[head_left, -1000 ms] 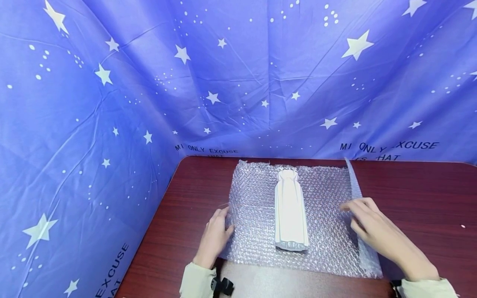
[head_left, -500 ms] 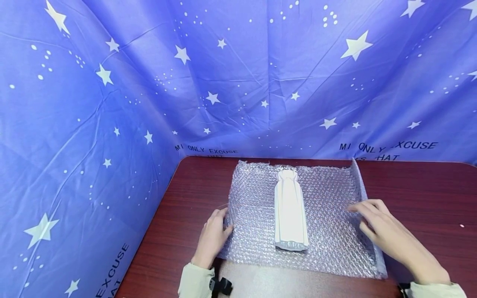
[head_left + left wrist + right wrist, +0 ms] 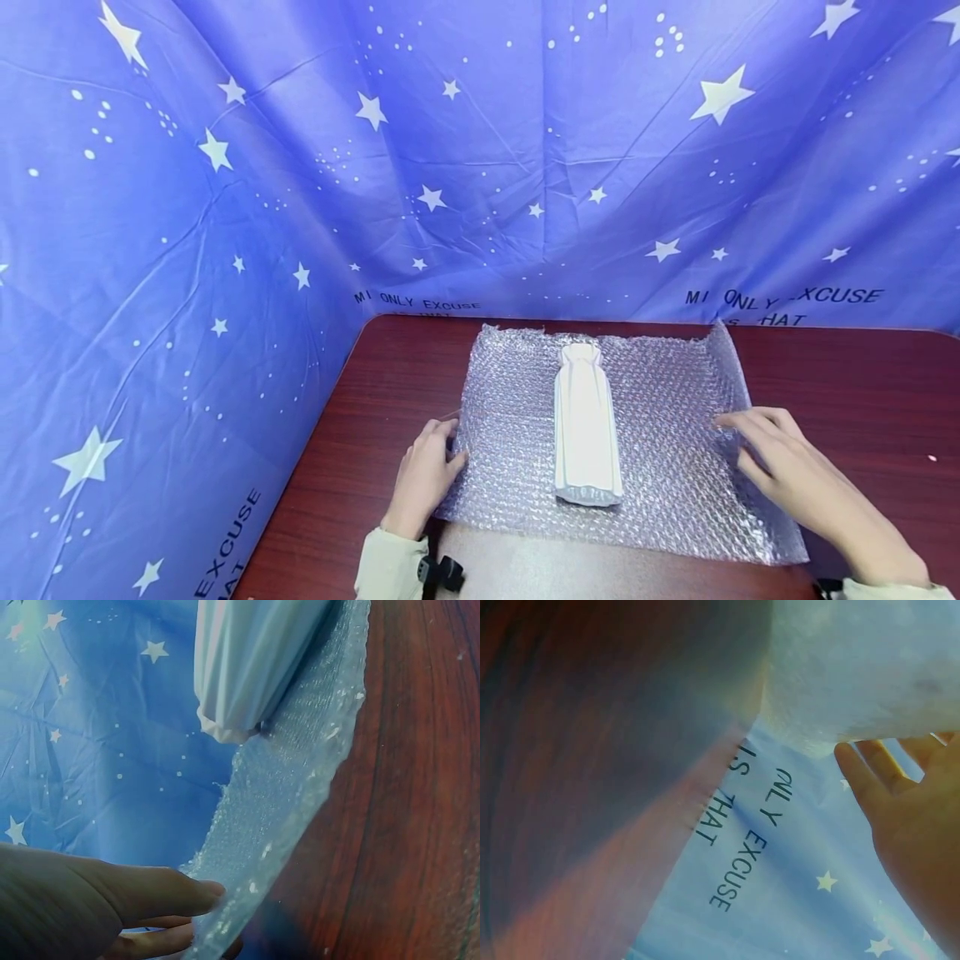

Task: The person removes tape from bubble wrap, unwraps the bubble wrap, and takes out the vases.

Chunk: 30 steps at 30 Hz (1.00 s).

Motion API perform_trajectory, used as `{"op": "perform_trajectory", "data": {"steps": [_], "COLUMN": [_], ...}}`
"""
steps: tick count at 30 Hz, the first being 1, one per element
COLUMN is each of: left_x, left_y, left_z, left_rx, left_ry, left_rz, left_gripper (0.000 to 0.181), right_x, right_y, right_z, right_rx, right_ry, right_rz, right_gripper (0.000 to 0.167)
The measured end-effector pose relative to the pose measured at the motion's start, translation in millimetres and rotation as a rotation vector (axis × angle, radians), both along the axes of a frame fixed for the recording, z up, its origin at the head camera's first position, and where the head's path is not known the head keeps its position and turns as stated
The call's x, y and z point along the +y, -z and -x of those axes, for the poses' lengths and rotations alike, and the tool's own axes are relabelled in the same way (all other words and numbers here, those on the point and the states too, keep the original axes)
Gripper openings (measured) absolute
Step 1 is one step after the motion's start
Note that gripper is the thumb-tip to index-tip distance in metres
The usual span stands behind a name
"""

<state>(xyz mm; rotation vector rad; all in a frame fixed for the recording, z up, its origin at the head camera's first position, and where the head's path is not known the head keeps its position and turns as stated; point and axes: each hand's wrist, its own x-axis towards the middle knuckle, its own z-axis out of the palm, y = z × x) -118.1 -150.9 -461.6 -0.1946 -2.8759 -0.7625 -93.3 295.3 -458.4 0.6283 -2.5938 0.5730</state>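
Observation:
A white fluted vase (image 3: 587, 429) lies on its side on a sheet of bubble wrap (image 3: 517, 450), its narrow neck pointing to the back. At the sheet's left edge my left hand (image 3: 422, 475) pinches the wrap; the left wrist view shows the thumb on one face of the wrap (image 3: 262, 817) and fingers behind it. My right hand (image 3: 795, 471) is at the raised right flap, its extended fingers touching the inner side. In the right wrist view, the wrap (image 3: 855, 667) partly hides the fingers of that hand. The vase (image 3: 251, 660) also appears in the left wrist view.
A dark red wood-grain table (image 3: 375, 375) lies under the sheet. A blue curtain (image 3: 480, 150) with stars and lettering hangs behind and at the left. Far right on the table is a small white speck (image 3: 932, 457).
My right hand has moved to the right and slightly toward me, and the right flap has opened outward with it. The left hand has barely shifted. The vase stays in place.

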Motion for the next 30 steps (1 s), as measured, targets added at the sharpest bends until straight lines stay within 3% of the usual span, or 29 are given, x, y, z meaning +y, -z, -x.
{"op": "perform_trajectory", "data": {"steps": [16, 24, 30], "left_x": [-1.1, 2.1, 7.8], "left_y": [-16.0, -28.3, -33.9], "left_z": [-2.3, -5.2, -3.2], "left_rx": [0.038, 0.082, 0.109], "left_ry": [-0.016, -0.029, -0.004], "left_rz": [0.019, 0.034, 0.034], "left_gripper": [0.030, 0.026, 0.029], "right_x": [4.5, -3.5, -11.8], "right_y": [-16.7, -25.5, -31.2], "right_z": [-12.1, -7.5, -2.1], "right_rx": [-0.081, -0.021, -0.056], "right_ry": [0.058, 0.025, 0.036], "right_rz": [-0.031, -0.030, -0.032], "right_gripper": [0.043, 0.044, 0.044]}}
